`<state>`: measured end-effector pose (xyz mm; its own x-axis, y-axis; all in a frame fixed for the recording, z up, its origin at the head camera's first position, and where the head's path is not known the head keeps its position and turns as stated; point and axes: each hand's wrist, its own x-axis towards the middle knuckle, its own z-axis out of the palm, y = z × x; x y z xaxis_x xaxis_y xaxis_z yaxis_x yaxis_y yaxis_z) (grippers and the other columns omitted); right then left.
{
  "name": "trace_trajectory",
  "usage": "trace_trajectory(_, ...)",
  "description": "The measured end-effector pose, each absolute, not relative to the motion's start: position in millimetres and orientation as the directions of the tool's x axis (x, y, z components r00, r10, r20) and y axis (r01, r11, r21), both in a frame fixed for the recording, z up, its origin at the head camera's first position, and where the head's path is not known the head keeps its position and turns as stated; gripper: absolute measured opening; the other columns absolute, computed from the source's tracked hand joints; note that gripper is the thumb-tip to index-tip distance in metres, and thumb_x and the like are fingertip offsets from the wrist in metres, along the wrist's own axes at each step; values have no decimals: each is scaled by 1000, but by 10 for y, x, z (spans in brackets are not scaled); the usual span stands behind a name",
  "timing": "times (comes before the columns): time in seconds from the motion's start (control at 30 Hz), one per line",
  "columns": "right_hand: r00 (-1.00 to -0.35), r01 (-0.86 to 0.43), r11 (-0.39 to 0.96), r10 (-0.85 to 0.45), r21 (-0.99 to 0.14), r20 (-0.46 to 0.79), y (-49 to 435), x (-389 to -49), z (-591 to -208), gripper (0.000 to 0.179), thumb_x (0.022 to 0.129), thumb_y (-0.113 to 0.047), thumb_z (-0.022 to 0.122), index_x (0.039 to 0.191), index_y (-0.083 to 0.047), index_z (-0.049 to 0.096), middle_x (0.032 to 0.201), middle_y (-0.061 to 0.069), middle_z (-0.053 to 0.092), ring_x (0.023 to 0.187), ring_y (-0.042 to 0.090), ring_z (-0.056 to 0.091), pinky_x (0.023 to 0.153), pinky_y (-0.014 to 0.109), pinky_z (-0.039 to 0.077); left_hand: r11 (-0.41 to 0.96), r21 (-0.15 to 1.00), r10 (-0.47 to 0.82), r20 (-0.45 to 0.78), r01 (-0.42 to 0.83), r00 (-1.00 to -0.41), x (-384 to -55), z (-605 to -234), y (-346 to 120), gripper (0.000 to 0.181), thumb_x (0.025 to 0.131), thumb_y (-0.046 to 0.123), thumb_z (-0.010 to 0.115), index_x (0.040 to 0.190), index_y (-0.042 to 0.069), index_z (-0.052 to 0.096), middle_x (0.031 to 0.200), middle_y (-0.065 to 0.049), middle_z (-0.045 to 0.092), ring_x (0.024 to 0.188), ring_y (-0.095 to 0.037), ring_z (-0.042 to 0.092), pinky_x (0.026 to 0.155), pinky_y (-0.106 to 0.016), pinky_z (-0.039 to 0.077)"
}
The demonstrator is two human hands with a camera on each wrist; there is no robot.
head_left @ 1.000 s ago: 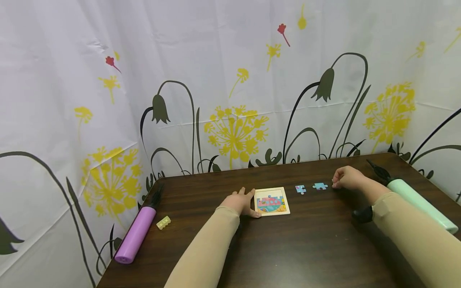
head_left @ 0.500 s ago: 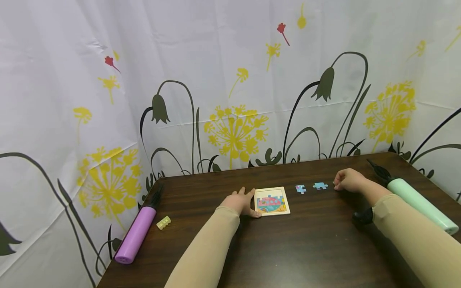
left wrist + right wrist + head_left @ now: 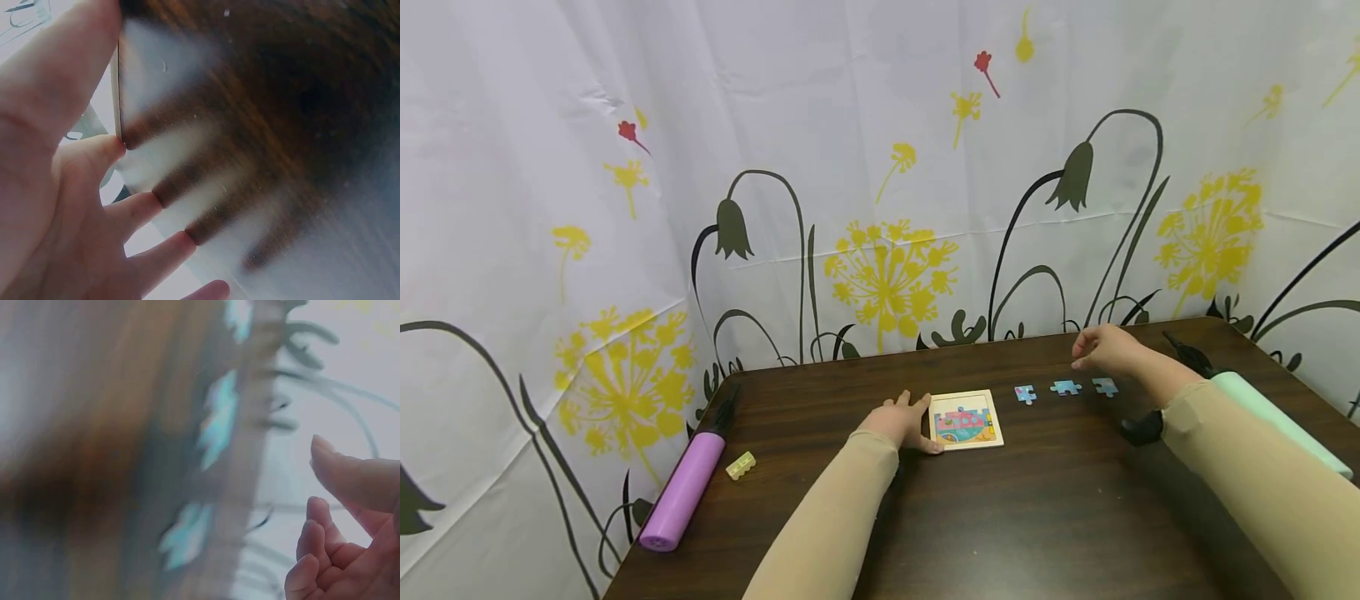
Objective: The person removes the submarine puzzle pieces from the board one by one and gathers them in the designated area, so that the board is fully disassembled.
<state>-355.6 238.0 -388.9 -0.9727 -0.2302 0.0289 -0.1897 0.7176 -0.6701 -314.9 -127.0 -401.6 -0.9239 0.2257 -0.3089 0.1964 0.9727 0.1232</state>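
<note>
My left hand (image 3: 895, 422) rests at the left side of a small wooden puzzle frame (image 3: 997, 421), its fingers spread and the thumb at the near left corner. Part of a pink and blue picture (image 3: 964, 424) fills the frame's lower half. The left wrist view shows a fingertip touching the frame's thin edge (image 3: 116, 94). Three loose blue jigsaw pieces lie in a row to the right: a left one (image 3: 1026, 394), a middle one (image 3: 1065, 387) and a right one (image 3: 1105, 387). Just above the right piece hovers my right hand (image 3: 1111, 350), fingers loosely bent, thumb apart, holding nothing.
A purple hand pump (image 3: 685, 487) lies at the table's left edge, with a small pale yellow block (image 3: 741, 465) beside it. A mint-green pump (image 3: 1273, 417) lies at the right, partly behind my right forearm. A flower-printed curtain (image 3: 880, 167) hangs behind the table (image 3: 1000, 525).
My right hand has let go of the right jigsaw piece and lifted up and to the left, leaving that piece on the table. My left hand and the frame have stayed put.
</note>
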Motion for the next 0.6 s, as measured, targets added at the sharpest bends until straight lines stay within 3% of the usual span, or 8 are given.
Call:
trace_trajectory(0.37, -919, -353, 572, -362, -740, 159, 1521, -3510, -3699, 13, 84, -5, 77, 91, 0, 67, 71, 4, 56, 67, 19, 49, 61, 34, 42, 976, 104, 216, -306, 193, -927, -3150, -4019, -1260, 95, 78, 60, 75, 156, 26, 33, 159, -12, 29, 141, -36, 32, 106, -53, 36)
trace_trajectory(0.6, -904, -357, 570, -411, -740, 119, 1070, -3496, -3933, 12, 83, -4, 78, 86, -3, 67, 72, 2, 57, 68, 17, 51, 62, 31, 44, 974, 125, 218, -300, 189, -929, -3148, -4011, -1269, 95, 77, 60, 76, 156, 25, 34, 158, -13, 29, 141, -37, 32, 106, -54, 35)
